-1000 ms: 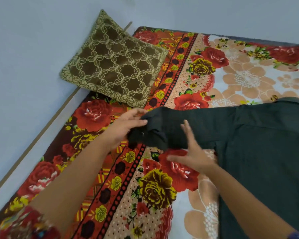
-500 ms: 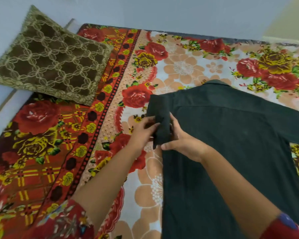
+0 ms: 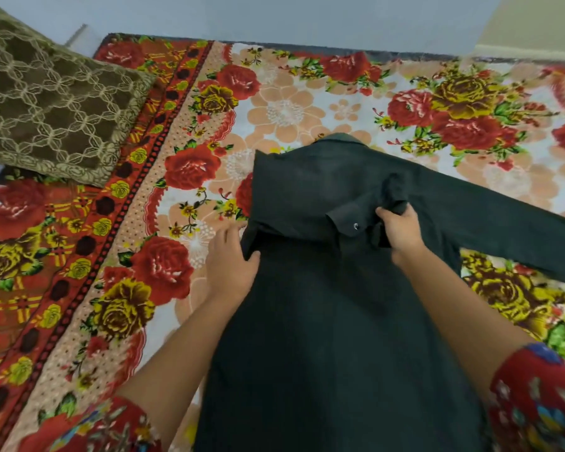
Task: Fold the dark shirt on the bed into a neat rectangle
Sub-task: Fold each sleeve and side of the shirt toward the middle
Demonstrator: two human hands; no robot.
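Shirt pos: dark shirt point(image 3: 323, 321) lies back-up on the bed point(image 3: 274, 109), collar point(image 3: 340, 140) at 12 o'clock, hem running off frame at 6.
L sleeve: already brought across the back; cuff point(image 3: 346, 220) w/ its button point(image 3: 356, 226) sits mid-back.
R sleeve point(image 3: 503, 220): spread out toward 3 o'clock, not folded yet.
L hand point(image 3: 230, 259): at shirt's 9 o'clock edge, thumb over the fold, fingers under; pinching the fabric there.
R hand point(image 3: 397, 230): closed on a bunch of the sleeve cloth just at 3 o'clock of the cuff.
Handling (est.): light, soft woven cloth, no stiffness; creases and slumps when lifted, prob. grips the bedsheet a bit, so smooth flat rather than drag. Not fragile.
Where to hold: seams, cuff, shoulder edge and fold lines, both hands.
Hidden: shirt front and placket, hem, R cuff (cut off at frame edge), L fingertips under cloth.
Other: cushion point(image 3: 53, 96) at 10 o'clock, well apart.
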